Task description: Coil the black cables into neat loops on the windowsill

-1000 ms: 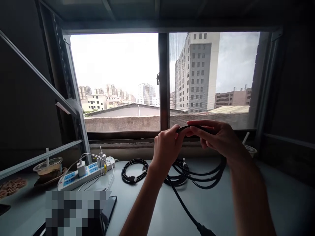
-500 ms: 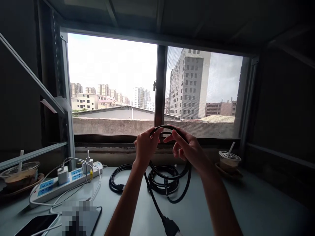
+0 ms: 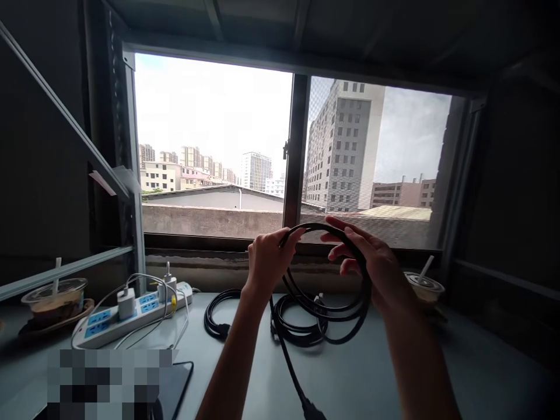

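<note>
A looped black cable (image 3: 345,318) hangs in the air over the desk, in front of the window. My left hand (image 3: 272,256) pinches the top left of its loops between thumb and fingers. On the other side, my right hand (image 3: 378,256) has its fingers stretched apart, with the loops running along the inside of its thumb. From the left hand a free length drops to a dark connector (image 3: 312,409) at the bottom edge. Behind the loops, a second coiled black cable (image 3: 301,338) lies on the desk, and a third, smaller coil (image 3: 212,315) lies left of it.
At the left, a white power strip (image 3: 131,324) carries white chargers and cords. A drink cup (image 3: 55,300) stands beyond it, and another cup (image 3: 424,289) is behind my right wrist. A dark flat device (image 3: 177,385) lies front left, partly pixelated. The window (image 3: 210,116) backs the desk.
My right hand has moved right and its fingers have spread. The loops have swung right and hang wider from my left hand. The whole view has shifted slightly.
</note>
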Motion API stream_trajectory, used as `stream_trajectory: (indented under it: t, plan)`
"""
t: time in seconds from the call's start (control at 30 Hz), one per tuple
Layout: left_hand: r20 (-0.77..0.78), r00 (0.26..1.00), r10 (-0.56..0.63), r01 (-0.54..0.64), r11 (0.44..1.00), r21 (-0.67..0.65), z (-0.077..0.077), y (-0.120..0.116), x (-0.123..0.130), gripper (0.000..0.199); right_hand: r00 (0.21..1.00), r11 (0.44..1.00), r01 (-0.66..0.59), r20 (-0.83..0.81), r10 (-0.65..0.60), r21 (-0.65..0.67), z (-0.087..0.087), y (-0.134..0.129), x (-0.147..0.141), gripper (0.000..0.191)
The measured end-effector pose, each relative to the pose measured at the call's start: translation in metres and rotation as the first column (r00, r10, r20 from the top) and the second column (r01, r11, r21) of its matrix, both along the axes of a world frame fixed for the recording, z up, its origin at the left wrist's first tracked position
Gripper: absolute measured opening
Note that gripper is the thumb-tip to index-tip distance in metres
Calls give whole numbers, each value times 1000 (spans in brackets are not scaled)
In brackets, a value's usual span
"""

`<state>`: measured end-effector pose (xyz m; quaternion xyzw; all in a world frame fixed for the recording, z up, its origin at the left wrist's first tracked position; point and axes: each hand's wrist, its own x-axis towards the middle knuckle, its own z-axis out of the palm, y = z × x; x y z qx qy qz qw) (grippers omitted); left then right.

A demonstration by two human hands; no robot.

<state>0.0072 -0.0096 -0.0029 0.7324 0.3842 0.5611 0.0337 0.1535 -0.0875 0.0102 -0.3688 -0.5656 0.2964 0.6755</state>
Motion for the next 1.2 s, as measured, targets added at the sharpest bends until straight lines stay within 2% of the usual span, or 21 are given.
stream_trajectory:
  t: [0.13,0.27,0.4,0.57,0.67,0.77,0.87,1.0,1.13,1.2]
  plan:
    - [0,996,-92,92,996,7,-2,-2,4,44,997,999,30,70,-33,38,0,-8,1,43]
    - [6,984,-176,176,984,13,-4,0,4,42,986,998,-18,168,8,58,-1,-12,4,43]
    - [10,993,-117,116,993,21,-5,8,0,44,970,999,-33,244,24,34,-2,-11,4,43]
    - [19,999,29,-29,1000,10,-5,18,-10,46,925,977,215,322,-203,-2,-5,-11,8,49]
    - [113,990,80,-85,995,42,-4,17,-15,46,935,972,234,271,-227,6,-3,-13,19,48]
    - [226,971,76,-104,988,113,-1,12,-16,43,964,972,231,126,-234,37,1,-14,33,48]
    - [276,960,54,-100,983,152,1,7,-15,41,970,968,242,-24,-241,68,4,-17,46,45]
    - [210,974,81,-113,983,145,1,8,-13,44,979,977,202,-50,-199,69,5,-24,55,51]
    - [92,988,123,-133,985,110,-2,12,-11,48,964,964,263,22,-263,32,4,-24,58,46]
    - [66,993,100,-107,987,121,-4,12,-9,49,950,951,307,59,-308,29,2,-20,57,41]
